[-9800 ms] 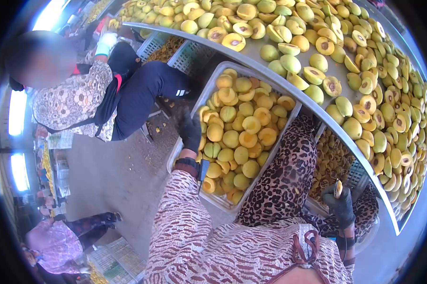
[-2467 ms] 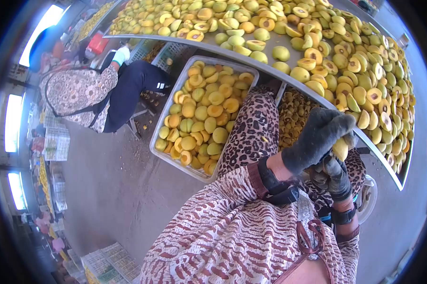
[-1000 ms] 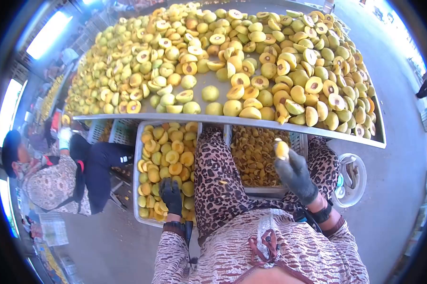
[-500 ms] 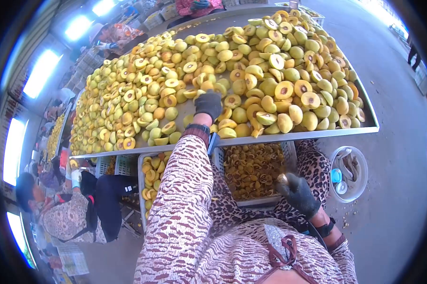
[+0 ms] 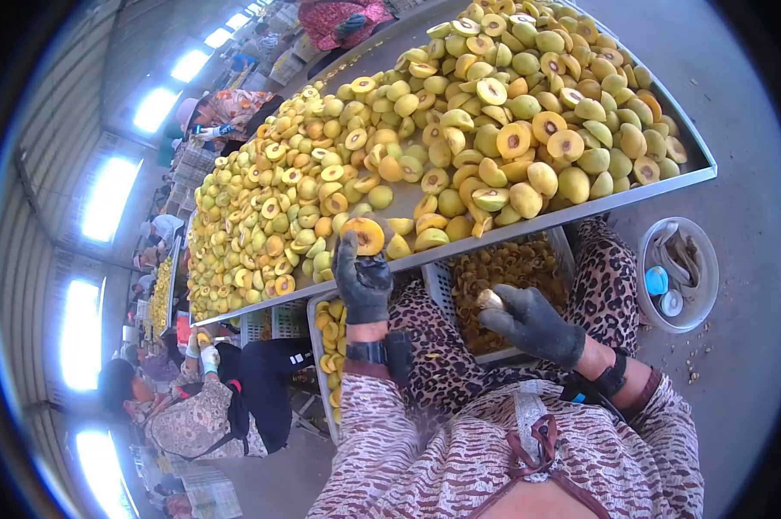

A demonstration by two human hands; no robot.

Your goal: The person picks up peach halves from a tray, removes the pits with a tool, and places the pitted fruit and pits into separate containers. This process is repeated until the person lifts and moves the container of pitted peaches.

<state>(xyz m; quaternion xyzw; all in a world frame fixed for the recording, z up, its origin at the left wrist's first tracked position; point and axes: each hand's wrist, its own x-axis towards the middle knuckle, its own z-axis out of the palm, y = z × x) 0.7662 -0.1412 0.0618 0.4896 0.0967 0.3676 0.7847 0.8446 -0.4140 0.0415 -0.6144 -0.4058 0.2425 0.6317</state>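
Note:
In a dark glove, my left hand (image 5: 364,281) is raised at the near edge of the metal table (image 5: 459,251). Its fingers are closed on a halved yellow peach (image 5: 363,235), the cut face with a brown centre showing. My right hand (image 5: 533,324), gloved too, is closed over the crate (image 5: 440,285) of brownish fruit scraps (image 5: 516,277). A small pale tip (image 5: 490,299) sticks out by its thumb; the rest is hidden in the fist. A large heap of halved peaches (image 5: 529,130) covers much of the table.
Left of my legs stands a crate with yellow fruit pieces (image 5: 330,333). On the floor at right is a clear tub (image 5: 702,303) with a blue-lidded container and cloth. A seated co-worker (image 5: 191,406) is at left; other people sit beyond the table.
My left hand has drawn back from the heap to the table's near edge, now with a peach half in it. My right hand stays over the scrap crate. The view has tilted.

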